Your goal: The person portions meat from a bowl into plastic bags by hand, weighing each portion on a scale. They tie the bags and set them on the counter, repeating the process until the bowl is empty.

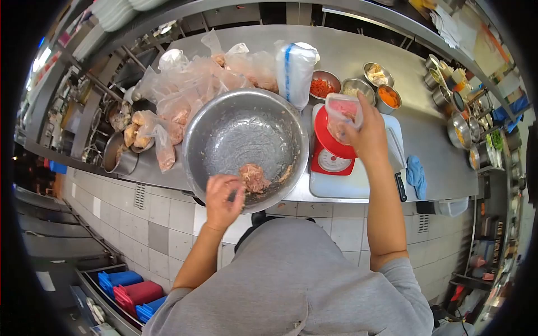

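My right hand [367, 131] grips a clear plastic container [343, 109] tilted over the red kitchen scale [334, 162]. Something pinkish shows through its wall; I cannot make out exactly what. At the near rim of a large metal bowl [196, 120], my left hand [222, 199] has its fingers loosely curled and apart, with nothing visible in them. Just beside those fingers, a lump of raw minced meat [254, 178] lies in the bowl. Smears of meat cling to the bowl's inner wall. The scale stands on a white cutting board [358, 187].
Several plastic bags of raw meat [179, 103] lie left of the bowl. Behind the scale are a plastic bag roll [291, 73] and metal bowls of shredded carrot [322, 87] and orange pieces [389, 98]. A knife [400, 186] and blue cloth [415, 176] lie right.
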Action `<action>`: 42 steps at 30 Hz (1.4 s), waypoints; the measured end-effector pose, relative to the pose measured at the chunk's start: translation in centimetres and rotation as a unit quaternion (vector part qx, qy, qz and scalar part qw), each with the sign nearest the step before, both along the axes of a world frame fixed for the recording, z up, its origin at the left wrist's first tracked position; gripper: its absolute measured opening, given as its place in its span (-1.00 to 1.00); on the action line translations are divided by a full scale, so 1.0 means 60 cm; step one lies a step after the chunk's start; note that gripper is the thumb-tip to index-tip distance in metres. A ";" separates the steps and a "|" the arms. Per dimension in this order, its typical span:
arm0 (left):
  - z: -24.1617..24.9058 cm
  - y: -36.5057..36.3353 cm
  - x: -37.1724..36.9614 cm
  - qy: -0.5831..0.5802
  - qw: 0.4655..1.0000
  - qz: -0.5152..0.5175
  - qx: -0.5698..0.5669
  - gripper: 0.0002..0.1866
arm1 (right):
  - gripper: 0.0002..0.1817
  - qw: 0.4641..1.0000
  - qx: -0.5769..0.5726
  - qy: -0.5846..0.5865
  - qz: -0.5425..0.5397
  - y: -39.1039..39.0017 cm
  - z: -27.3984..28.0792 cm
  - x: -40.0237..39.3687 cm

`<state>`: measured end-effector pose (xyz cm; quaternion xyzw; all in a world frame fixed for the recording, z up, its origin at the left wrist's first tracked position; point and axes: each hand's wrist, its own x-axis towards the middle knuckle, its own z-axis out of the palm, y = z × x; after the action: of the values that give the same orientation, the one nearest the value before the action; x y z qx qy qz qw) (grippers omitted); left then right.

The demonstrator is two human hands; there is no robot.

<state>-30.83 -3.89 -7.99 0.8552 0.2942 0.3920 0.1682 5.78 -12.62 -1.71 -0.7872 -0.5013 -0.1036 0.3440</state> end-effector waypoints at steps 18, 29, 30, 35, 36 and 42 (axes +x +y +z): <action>-0.063 0.186 -0.228 -0.072 0.985 0.152 -0.048 -0.89 | -0.35 0.977 -0.172 -0.029 -0.123 0.042 0.003 -0.002; -0.114 0.188 -0.323 -0.056 0.972 0.212 -0.078 -0.82 | -0.67 0.969 -0.181 -0.009 -0.166 0.026 0.088 0.007; -0.109 0.187 -0.325 -0.069 0.965 0.227 -0.108 -0.82 | -0.66 0.968 -0.118 -0.031 -0.219 0.015 0.098 0.015; -0.105 0.195 -0.321 -0.076 0.957 0.217 -0.176 -0.84 | -0.62 0.962 0.020 -0.095 -0.255 -0.039 0.100 0.103; -0.099 0.196 -0.314 -0.069 0.958 0.218 -0.173 -0.83 | -0.62 0.959 0.001 -0.109 -0.261 -0.043 0.092 0.118; -0.101 0.189 -0.286 -0.062 0.966 0.192 -0.163 -0.81 | -0.68 0.950 -0.009 -0.066 -0.306 -0.044 0.030 0.128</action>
<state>-47.96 7.44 -14.03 0.7179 0.5019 0.4158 0.2446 13.49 -15.25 0.10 -0.8974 -0.2587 -0.2506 0.2549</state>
